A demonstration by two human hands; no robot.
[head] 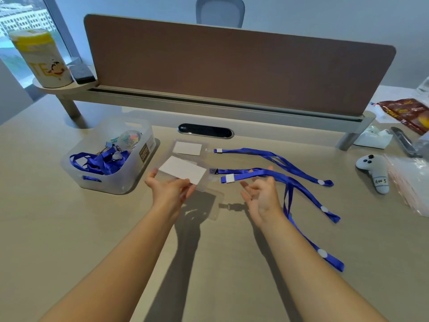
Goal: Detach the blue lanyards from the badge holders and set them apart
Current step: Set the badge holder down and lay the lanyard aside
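Note:
My left hand (pixel 169 191) holds a clear badge holder with a white card (pixel 183 170) above the desk. A metal clip at the holder's right edge joins it to a blue lanyard (pixel 253 173). That lanyard runs right, passes behind my right hand (pixel 262 196) and trails down to the lower right. My right hand is palm up with its fingers spread and nothing pinched between them. A second badge holder (pixel 188 148) lies flat farther back, its blue lanyard (pixel 278 160) stretched out to the right. Another clear holder (pixel 214 205) seems to lie below the raised one.
A translucent bin (pixel 130 180) at the left holds several blue lanyards and binder clips. A grey controller (pixel 373 170), plastic bags (pixel 413 182) and a snack packet (pixel 406 115) sit at the right. A brown divider panel (pixel 232 66) closes off the back of the desk.

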